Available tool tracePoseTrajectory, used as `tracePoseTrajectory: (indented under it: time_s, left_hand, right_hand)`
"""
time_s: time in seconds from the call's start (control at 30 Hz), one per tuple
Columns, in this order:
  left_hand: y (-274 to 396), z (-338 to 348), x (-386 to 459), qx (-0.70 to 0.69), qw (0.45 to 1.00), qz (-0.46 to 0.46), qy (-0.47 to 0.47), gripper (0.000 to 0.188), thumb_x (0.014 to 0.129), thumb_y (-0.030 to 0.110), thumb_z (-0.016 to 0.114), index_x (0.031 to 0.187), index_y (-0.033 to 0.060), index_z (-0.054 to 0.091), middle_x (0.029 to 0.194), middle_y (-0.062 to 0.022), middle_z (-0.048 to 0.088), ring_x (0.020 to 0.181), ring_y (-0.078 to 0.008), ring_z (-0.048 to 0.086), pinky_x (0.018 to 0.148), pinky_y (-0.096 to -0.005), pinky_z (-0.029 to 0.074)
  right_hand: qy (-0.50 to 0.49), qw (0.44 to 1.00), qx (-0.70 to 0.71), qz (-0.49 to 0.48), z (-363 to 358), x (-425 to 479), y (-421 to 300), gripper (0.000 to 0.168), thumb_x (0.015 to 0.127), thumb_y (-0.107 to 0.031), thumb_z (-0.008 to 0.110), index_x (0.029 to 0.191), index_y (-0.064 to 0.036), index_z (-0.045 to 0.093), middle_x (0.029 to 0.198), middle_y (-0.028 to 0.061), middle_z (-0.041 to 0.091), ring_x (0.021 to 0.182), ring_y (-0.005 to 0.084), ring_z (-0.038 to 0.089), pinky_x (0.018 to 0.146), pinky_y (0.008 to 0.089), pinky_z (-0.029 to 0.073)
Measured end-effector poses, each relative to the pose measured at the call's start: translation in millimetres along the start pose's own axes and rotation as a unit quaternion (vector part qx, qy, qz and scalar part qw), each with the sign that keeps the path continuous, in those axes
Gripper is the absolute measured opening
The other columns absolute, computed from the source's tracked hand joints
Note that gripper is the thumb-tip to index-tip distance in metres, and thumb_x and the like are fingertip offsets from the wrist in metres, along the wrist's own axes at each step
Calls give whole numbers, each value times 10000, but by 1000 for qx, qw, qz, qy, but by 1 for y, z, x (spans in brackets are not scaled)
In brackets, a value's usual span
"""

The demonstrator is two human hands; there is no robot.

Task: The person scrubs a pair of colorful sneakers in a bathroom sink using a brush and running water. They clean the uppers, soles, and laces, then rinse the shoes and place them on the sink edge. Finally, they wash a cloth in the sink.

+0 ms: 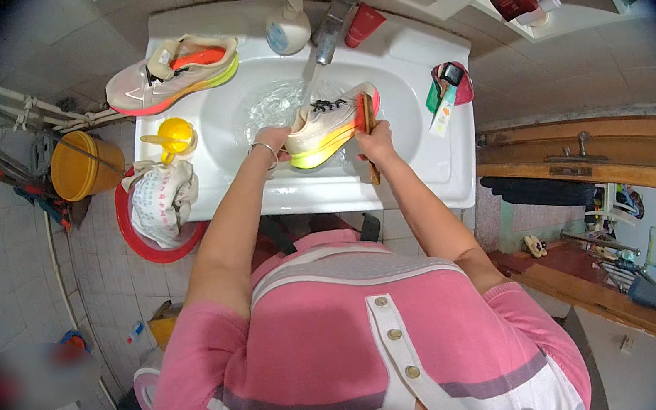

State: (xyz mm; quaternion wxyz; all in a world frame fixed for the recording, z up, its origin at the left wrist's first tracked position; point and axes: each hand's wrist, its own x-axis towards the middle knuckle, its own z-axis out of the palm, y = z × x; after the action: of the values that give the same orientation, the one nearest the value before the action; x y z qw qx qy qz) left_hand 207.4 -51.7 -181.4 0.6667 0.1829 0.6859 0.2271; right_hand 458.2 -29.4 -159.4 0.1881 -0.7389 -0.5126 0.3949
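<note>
Over the white sink basin (217, 129), a pale running shoe (323, 127) with a yellow-to-pink sole and black laces is held by its heel in my left hand (272, 142). My right hand (377, 142) grips a wooden scrubbing brush (374, 167), its orange bristles against the toe end of the shoe. Water runs from the metal faucet (331, 28) behind the shoe and ripples in the basin. A matching shoe (174, 75) with an orange inside rests on the sink's back left corner.
A white pump bottle (287, 28) and a red tube (363, 24) stand by the faucet. A yellow cup (175, 135) sits on the left rim. Brushes (447, 94) lie at right. Below left are a red basin (128, 223) with a cloth bag (161, 200) and a yellow bucket (85, 167).
</note>
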Motion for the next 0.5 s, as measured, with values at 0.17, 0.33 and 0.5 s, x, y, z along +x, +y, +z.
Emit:
tracePoseTrajectory:
  time_s: [0.17, 0.33, 0.5]
  left_hand:
    - [-15, -17, 10, 272, 910, 214, 227, 250, 830, 257, 565, 1001, 98, 653, 927, -172, 643, 820, -295, 624, 662, -394, 518]
    - [1, -21, 30, 377, 839, 301, 254, 274, 828, 306, 529, 1017, 171, 673, 1049, -116, 619, 984, -296, 585, 851, -444, 453]
    - [40, -4, 34, 475, 843, 214, 133, 534, 869, 544, 384, 1092, 141, 655, 1189, -122, 601, 1107, -341, 554, 947, -400, 427]
  right_hand:
    - [-43, 977, 176, 112, -6, -26, -29, 403, 856, -150, 622, 1119, -70, 327, 933, 104, 525, 703, 195, 577, 561, 358, 519]
    - [-21, 967, 228, 113, -20, -29, -19, 339, 890, -164, 588, 1116, -132, 338, 913, 80, 578, 644, 164, 554, 542, 333, 486]
    - [-44, 959, 241, 142, -37, 4, 33, 212, 922, -237, 557, 1014, -72, 459, 846, 67, 628, 535, 134, 499, 438, 287, 414]
